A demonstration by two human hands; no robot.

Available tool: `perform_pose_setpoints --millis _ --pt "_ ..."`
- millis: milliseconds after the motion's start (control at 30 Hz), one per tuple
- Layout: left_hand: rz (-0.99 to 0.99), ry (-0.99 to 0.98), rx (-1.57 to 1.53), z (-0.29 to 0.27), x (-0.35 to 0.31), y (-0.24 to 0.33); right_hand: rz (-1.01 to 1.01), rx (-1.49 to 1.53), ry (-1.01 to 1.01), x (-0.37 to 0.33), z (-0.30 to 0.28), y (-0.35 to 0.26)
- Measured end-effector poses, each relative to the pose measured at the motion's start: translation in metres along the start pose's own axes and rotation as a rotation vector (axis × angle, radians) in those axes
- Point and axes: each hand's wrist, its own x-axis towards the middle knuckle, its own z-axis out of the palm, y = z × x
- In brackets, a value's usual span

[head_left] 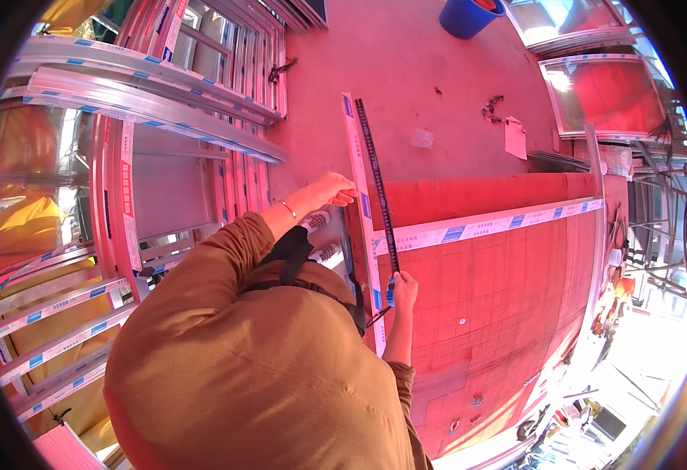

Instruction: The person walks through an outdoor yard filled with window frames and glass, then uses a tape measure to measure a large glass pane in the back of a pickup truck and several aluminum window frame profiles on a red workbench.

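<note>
Brown cloth of the person's top (265,368) bulks closest, spreading from 6 to 8 o'clock. From it the left arm stretches toward 12 o'clock, a thin bracelet (287,208) at its wrist. The left hand (332,189) sits just above the view's centre, its fingers curled in beside a long film-covered metal profile (361,176); whether they pinch or merely brush its edge I cannot tell. The right hand (404,290), a little below centre toward 5 o'clock, is closed around a blue tape measure (391,291). Its dark blade (376,174) is drawn out toward 12 o'clock along the profile's 3 o'clock side, its far end close to the profile's upper end.

Where the blade passes over, a crossbar (488,227) in similar film runs off toward 3 o'clock. It lies across a red work surface (508,290) that reaches round to 5 o'clock. Checkered shoes (318,222) show just below the left hand. At 10 o'clock, metal frames (151,63) stand stacked; at 1 o'clock a blue bucket (462,19) rests on the floor (375,55). A pale sheet (515,139) lies at 2 o'clock, with a glazed frame (606,98) beyond.
</note>
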Motion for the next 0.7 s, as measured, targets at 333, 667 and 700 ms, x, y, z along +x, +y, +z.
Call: perform_pose_setpoints --millis 333,667,700 --pt "-0.024 0.027 -0.015 -0.006 -0.011 -0.014 -0.038 -0.071 0.079 0.006 0.001 -0.005" --pt "-0.019 -0.006 -0.034 0.019 -0.017 -0.017 -0.056 -0.060 0.060 0.006 0.003 0.004" --pt "-0.016 -0.012 -0.033 0.023 -0.018 -0.018 -0.090 -0.065 0.071 0.007 0.004 0.005"
